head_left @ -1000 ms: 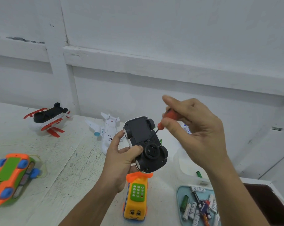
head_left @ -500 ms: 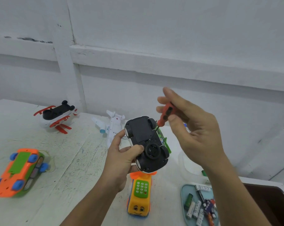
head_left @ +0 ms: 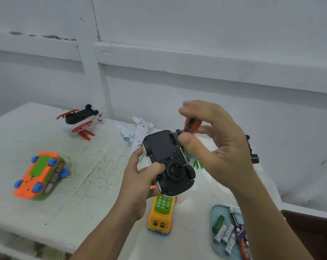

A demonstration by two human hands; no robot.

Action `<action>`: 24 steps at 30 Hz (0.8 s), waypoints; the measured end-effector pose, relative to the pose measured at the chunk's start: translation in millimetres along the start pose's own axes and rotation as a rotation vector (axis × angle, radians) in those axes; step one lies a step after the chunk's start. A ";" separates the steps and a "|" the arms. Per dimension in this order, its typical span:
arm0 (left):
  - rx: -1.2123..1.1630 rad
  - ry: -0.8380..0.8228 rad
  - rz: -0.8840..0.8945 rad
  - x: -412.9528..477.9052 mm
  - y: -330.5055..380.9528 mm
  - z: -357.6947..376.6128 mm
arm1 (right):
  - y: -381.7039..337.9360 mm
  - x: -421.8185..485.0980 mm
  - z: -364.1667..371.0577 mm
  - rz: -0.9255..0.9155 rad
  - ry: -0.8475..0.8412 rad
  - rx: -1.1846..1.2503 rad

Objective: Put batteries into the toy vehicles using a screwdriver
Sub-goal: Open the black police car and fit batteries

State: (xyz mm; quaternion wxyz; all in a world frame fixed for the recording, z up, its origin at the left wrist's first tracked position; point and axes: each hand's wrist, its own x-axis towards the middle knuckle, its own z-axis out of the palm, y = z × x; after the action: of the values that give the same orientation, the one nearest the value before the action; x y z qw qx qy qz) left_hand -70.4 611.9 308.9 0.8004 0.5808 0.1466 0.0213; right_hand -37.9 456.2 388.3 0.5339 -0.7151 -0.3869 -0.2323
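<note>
Gripping upturned car (head_left: 164, 152) in left hand (head_left: 140, 179); pinching screwdriver (head_left: 191, 124) in right hand (head_left: 220, 147) by car's far end. Likely unscrewing cover. Next: seat tip in screw. Batteries (head_left: 224, 233) right of car.

1. White toy car with a black plastic underside (head_left: 166, 156): belly-up in your left hand (head_left: 140, 182), wheels showing.
2. Short screwdriver with a red-orange handle (head_left: 190, 124): pinched in your right hand (head_left: 219, 147) at the car's far end; tip hidden.
3. Orange-and-green toy car with blue wheels (head_left: 40, 175): upside down on the white table (head_left: 87, 194), to your left.
4. White toy helicopter with red skids (head_left: 80, 121): upside down, far left.
5. White plastic aeroplane (head_left: 138, 131): behind the held car.
6. Yellow bus-shaped toy with a green keypad (head_left: 161, 216): upright, below the held car.
7. Loose cylindrical batteries (head_left: 224, 233): lying in the pale blue tray (head_left: 214, 211), to your right.
</note>
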 end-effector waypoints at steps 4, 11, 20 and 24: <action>-0.002 -0.005 -0.007 -6.8 0.4 -8.8 | -3.7 -2.6 9.1 0.059 -0.002 0.028; -0.019 -0.081 -0.022 -8.1 8.4 -45.5 | -17.2 -2.9 36.9 0.147 -0.095 0.040; -0.002 -0.122 -0.090 -6.0 20.0 -118.5 | -34.6 -6.8 102.7 0.199 -0.012 0.054; -0.001 -0.130 -0.127 -6.8 22.5 -142.6 | -40.5 -16.8 126.8 0.265 -0.041 0.053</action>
State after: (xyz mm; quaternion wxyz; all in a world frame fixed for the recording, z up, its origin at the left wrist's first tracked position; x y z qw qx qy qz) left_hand -110.9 749.5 291.1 0.8083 0.5700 0.1310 -0.0673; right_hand -90.6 576.0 358.6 0.5705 -0.7503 -0.3057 -0.1349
